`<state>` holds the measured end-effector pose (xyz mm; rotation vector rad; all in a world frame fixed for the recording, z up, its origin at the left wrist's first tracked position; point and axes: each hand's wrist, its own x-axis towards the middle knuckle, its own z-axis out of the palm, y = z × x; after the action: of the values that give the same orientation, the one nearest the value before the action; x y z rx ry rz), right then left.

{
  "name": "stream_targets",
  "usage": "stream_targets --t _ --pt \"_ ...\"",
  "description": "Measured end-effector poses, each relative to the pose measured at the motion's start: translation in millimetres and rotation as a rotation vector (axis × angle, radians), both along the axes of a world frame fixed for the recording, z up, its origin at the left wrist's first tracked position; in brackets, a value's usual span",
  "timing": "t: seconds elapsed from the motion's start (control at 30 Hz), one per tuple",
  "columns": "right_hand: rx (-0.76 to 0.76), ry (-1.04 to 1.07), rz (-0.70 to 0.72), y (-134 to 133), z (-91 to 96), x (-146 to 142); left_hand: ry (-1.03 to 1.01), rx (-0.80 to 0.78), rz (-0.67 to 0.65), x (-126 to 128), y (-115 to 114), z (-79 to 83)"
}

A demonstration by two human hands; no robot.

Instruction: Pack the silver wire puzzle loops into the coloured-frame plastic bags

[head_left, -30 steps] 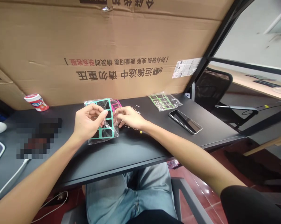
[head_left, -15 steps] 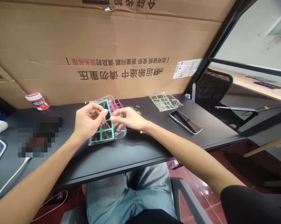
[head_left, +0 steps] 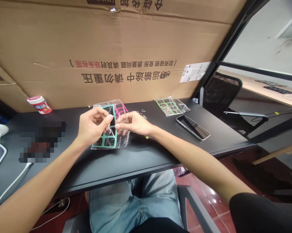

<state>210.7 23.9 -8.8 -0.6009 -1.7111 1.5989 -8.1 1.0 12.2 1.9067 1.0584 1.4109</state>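
Pinch grip, left hand [head_left: 92, 127] and right hand [head_left: 134, 123], on top edge of clear plastic bag with teal grid frame [head_left: 106, 139]; bag tilted, bottom apparently resting on black surface [head_left: 141, 155], mouth taut between them.

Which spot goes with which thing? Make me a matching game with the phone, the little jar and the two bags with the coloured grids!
Things:
1. phone
2. jar
3. bag with green grid
4. bag with teal grid

Places:
A. pinched between the left hand and the right hand
B. far left, beside the cardboard
C. flat on the desk, right of the hands
D. near the cardboard, just behind the phone

Pairs: 1-C, 2-B, 3-D, 4-A
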Motion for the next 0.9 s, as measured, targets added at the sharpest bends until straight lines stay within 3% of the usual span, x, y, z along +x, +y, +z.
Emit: stream_targets --t 0.23,0.3,0.4,0.47,0.57,0.7,0.9 --pt "0.125 -0.109 -0.088 -3.8 3.6 0.0 -0.007 -0.02 -0.008 -0.3 1.8 0.1" --pt "0.287 -0.236 -0.178 -3.4 9.1 7.4 0.019 -0.029 0.037 -0.4 3.6 -1.3" --pt "0.66 -0.558 -0.379 1.4 17.9 29.4 0.075 -0.041 0.119 -1.4 6.2 -2.5" --pt "0.802 -0.755 -0.429 6.4 21.6 47.6 0.097 -0.043 0.161 -3.3 7.8 -2.1" --pt "0.876 -0.85 -0.286 12.8 22.5 68.1 0.122 -0.031 0.205 -7.3 10.6 -1.0" --pt "0.853 -0.873 -0.112 15.3 18.0 71.0 0.238 -0.038 0.243 -12.0 15.1 -4.2" --pt "0.822 -0.859 -0.039 19.3 10.6 63.7 0.371 -0.157 0.119 -13.1 20.5 -17.2"
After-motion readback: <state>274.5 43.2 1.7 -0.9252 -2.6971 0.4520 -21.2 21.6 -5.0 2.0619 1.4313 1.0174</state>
